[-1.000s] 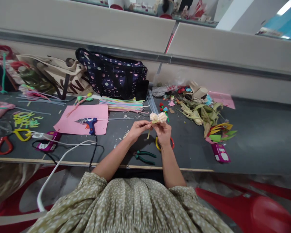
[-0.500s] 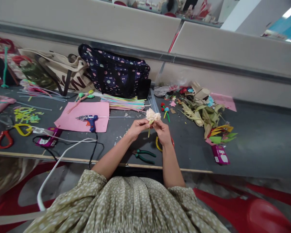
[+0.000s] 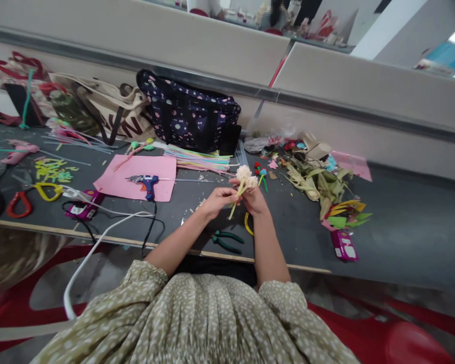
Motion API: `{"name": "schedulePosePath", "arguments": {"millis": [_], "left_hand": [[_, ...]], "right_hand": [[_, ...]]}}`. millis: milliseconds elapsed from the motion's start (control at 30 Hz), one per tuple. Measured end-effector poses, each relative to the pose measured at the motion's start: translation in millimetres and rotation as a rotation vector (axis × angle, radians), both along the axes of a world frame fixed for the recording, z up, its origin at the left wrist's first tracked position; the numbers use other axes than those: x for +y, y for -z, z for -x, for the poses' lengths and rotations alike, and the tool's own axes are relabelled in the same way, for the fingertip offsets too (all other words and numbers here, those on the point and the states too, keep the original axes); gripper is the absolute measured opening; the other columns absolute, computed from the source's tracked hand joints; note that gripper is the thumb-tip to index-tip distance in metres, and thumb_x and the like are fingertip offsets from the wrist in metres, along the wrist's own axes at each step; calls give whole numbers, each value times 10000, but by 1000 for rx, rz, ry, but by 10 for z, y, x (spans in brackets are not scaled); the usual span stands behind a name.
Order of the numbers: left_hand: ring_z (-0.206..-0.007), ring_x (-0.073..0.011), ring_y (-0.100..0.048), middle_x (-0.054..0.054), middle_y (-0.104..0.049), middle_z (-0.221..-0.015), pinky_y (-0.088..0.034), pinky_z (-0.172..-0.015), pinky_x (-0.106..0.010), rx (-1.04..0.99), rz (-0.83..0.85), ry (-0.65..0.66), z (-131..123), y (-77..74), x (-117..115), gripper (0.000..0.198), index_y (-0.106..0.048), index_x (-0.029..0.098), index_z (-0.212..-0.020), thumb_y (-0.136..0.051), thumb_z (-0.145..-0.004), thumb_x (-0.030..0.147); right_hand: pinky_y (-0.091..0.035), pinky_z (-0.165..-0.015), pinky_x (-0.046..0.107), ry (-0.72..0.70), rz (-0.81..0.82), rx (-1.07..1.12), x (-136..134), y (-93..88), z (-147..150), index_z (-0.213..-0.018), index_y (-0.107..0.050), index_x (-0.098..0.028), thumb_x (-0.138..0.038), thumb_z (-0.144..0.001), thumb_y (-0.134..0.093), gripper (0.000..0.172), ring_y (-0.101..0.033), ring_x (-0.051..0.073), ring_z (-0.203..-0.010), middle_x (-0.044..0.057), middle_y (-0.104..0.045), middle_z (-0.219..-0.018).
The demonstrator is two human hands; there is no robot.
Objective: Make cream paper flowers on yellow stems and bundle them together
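Note:
Both of my hands meet above the dark grey table (image 3: 402,227) and pinch one small craft flower (image 3: 245,174) with a cream, frilly head and a thin yellow-green stem that points down and left. My left hand (image 3: 218,198) grips the stem from the left with closed fingers. My right hand (image 3: 255,197) holds it just under the head. Green-handled pliers (image 3: 226,241) lie on the table right below my hands, and a yellow ring (image 3: 247,224) shows beside my right wrist.
A blue glue gun (image 3: 148,182) lies on a pink sheet (image 3: 136,171), its black cord running off the near edge. Behind stand a dotted dark bag (image 3: 189,116), a beige tote (image 3: 109,114) and stacked coloured straws (image 3: 197,159). Leaf scraps (image 3: 322,182) and a magenta box (image 3: 344,245) lie right; scissors (image 3: 34,194) left.
The flower has tilted and its head has shrunk together, now upright above my fingers. My hands stayed joined on it; the view has shifted and rolled a little.

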State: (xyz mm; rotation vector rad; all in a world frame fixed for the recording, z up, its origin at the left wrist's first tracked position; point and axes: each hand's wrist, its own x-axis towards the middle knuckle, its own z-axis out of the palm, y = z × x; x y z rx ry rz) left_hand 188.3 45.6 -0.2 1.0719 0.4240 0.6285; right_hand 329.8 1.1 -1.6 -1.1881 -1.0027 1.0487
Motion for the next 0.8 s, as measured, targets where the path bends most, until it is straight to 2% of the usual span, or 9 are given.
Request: {"name": "schedulePosePath", "arguments": {"millis": [100, 267, 367, 433, 500, 600, 667, 733, 800], "left_hand": [[-672, -140, -592, -53, -663, -703, -458, -726, -296, 4, -64, -40, 48, -7, -18, 293, -740, 139, -720, -796, -630, 412], [-789, -154, -593, -48, -651, -815, -445, -765, -289, -43, -204, -282, 167, -3, -6, 219, -746, 165, -708, -806, -609, 352], [-755, -145, -563, -37, -620, -789, -437, -727, -285, -52, -256, -408, 264, -38, -1, 191, -739, 177, -660, -814, -590, 338], [-721, -139, -535, -28, -597, -743, -429, -705, -284, -42, -316, -459, 332, -76, -16, 177, -726, 181, -613, -815, -588, 332], [-703, -140, -521, -23, -590, -709, -424, -688, -285, -30, -348, -509, 390, -107, -50, 176, -719, 188, -589, -821, -575, 331], [-720, -149, -536, -20, -609, -697, -427, -697, -286, -28, -342, -549, 448, -113, -140, 177, -736, 195, -626, -819, -570, 341], [-755, -151, -560, -22, -635, -722, -430, -733, -283, -46, -348, -510, 473, -95, -225, 170, -749, 190, -669, -796, -611, 343], [-770, -146, -576, -25, -659, -749, -430, -753, -276, -59, -349, -448, 494, -74, -324, 167, -756, 185, -710, -771, -655, 342], [-741, -137, -579, -24, -668, -749, -431, -738, -268, -54, -323, -413, 516, -65, -428, 182, -757, 181, -738, -766, -667, 348]], "right_hand": [[-416, -489, 258, 48, -23, -9, 44, 11, 25, -764, -639, -192, -599, -628, -693, 432, -506, 119, -571, 45, -668, -821], [-429, -582, 233, 399, -110, 43, 10, 111, -109, -727, -563, -206, -518, -690, -655, 328, -492, 94, -585, -30, -569, -687], [-392, -554, 203, 619, -135, 67, -112, 139, -254, -700, -548, -198, -479, -682, -669, 307, -457, 73, -561, -43, -534, -677], [-376, -547, 205, 692, -142, 35, -212, 134, -296, -678, -548, -193, -472, -710, -643, 297, -449, 75, -555, -43, -528, -662], [-391, -582, 224, 688, -165, -35, -316, 108, -253, -596, -517, -188, -470, -768, -583, 337, -470, 88, -575, -34, -527, -631], [-429, -701, 260, 579, -241, -215, -464, 23, -20, -548, -529, -180, -429, -799, -575, 357, -541, 120, -699, -6, -581, -682], [-441, -705, 261, 455, -266, -325, -549, -56, 199, -778, -652, -186, -387, -748, -664, 203, -557, 126, -741, 3, -626, -819], [-457, -710, 257, 319, -317, -309, -613, -135, 407, -951, -658, -212, -353, -732, -699, 264, -571, 125, -779, 15, -628, -967], [-469, -704, 255, 235, -347, -267, -653, -195, 563, -971, -655, -224, -343, -729, -711, 275, -579, 129, -780, 10, -628, -952]]}}
